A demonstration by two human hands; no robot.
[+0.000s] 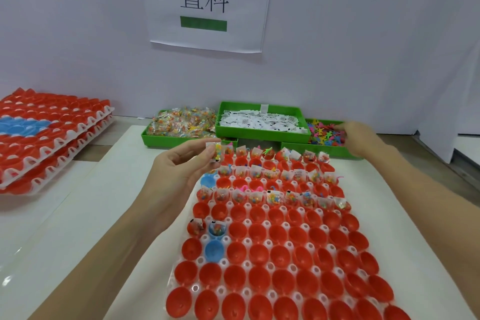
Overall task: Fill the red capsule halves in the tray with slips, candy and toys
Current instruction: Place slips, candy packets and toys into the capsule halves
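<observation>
Red capsule halves [281, 249] sit open side up in a clear tray [249, 222] on the white mat [124, 202] right below us, and we see that the far rows already carry little packets and slips while the near rows hold nothing. 3 blue halves [214, 250] break the red along the tray's left side, 1 of them holding a packet. Our left hand [179, 163] hovers over the tray's far left corner and pinches a candy packet [217, 151] with a white slip between thumb and fingertips. Our right hand [357, 138] reaches into the green bin of toys [326, 131] at the far right, fingers bent down among the coloured plastic pieces; we cannot tell whether it has anything in its grip. Beside that bin, the middle green bin of slips [259, 119] sits raised on the other 2, and the left green bin of candy [181, 123] is heaped with packets. Well apart on the left lies a stack of trays [49, 135] filled with red and blue halves. A paper sign [210, 2] hangs on the wall above the bins.
</observation>
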